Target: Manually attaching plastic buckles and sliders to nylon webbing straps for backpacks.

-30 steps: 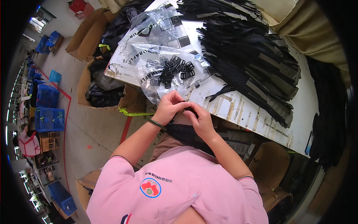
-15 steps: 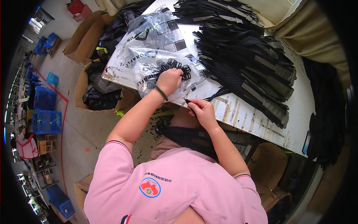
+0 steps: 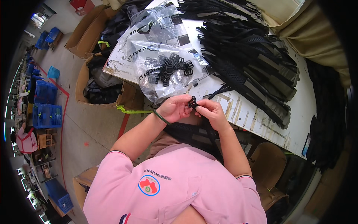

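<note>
Just off the table's near edge, my left hand (image 3: 173,108) pinches a small black plastic slide buckle (image 3: 192,101) between thumb and fingers. Beside it, my right hand (image 3: 213,114) is closed at the buckle's lower side on the end of a narrow black strap, mostly hidden by the fingers. Dark mesh fabric (image 3: 188,135) hangs below my hands over my lap. A heap of similar black buckles (image 3: 168,69) lies on a clear plastic bag (image 3: 149,91) on the table, beyond my left hand.
Layered black straps with grey patches (image 3: 257,71) cover the right part of the white table (image 3: 257,125). Cardboard boxes of dark fabric (image 3: 100,84) stand at the left, with a yellow-green strap (image 3: 134,111) nearby. Blue crates (image 3: 47,115) line the floor farther left.
My left hand has come back from the buckle heap with one buckle, down to my right hand. The right hand has shifted slightly to the right, and both hands now meet at the buckle.
</note>
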Available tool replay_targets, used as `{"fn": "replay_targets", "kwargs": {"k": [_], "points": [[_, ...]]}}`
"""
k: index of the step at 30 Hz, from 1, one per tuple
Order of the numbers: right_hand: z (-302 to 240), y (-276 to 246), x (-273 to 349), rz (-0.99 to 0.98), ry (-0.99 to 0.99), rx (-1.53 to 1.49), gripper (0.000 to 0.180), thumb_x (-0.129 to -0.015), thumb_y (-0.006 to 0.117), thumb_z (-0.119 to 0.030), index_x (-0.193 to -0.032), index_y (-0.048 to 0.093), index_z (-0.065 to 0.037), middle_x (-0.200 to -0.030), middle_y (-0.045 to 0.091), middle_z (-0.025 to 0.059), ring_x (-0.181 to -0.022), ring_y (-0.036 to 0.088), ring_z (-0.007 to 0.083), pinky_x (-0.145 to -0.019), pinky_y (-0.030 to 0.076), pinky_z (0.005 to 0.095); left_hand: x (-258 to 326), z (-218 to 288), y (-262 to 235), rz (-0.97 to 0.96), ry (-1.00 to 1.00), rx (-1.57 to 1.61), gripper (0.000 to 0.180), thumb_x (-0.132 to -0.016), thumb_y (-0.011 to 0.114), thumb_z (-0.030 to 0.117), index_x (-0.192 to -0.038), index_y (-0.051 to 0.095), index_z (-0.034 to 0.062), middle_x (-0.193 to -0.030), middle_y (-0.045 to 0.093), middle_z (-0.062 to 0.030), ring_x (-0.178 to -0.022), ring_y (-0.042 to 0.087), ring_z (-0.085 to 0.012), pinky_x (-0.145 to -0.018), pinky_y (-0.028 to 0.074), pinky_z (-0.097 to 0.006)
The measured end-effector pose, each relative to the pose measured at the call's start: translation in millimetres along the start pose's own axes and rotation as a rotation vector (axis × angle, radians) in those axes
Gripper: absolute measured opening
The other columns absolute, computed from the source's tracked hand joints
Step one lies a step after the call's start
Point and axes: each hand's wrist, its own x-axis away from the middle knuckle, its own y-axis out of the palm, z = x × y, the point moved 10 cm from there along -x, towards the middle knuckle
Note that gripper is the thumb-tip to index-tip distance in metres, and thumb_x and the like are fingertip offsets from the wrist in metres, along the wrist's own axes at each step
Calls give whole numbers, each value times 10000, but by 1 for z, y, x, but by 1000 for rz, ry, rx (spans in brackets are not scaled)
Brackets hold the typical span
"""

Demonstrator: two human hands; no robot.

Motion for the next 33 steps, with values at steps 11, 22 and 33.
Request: {"fn": "replay_targets", "kwargs": {"k": [11, 22, 33], "points": [[-6, 4, 4, 42, 13, 295, 119, -865, 610, -92, -901, 665, 7, -725, 620, -2, -660, 566, 73, -589, 436, 220, -4, -8, -9, 31, 27, -118, 109, -905, 580, 201, -915, 585, 92, -772, 624, -8, -619, 567, -100, -582, 454, -249], [-38, 8, 17, 230, -248, 673, 90, -776, 666, -63, -851, 658, -13, -709, 621, 124, -621, 594, 234, -572, 448, 316, -5, -8, -20, 91, 105, -83, 125, -899, 597, 217, -899, 569, 95, -773, 610, -7, -624, 549, -98, -563, 443, -244], [-8, -9, 20, 330, 4, 211, 134, -753, 683, -15, -882, 655, -35, -713, 646, 68, -646, 606, 174, -597, 468, 285, 0, -18, -15, 117, 17, -66, 130, -907, 584, 223, -876, 577, 97, -715, 575, 3, -601, 553, -104, -552, 444, -247]]}}
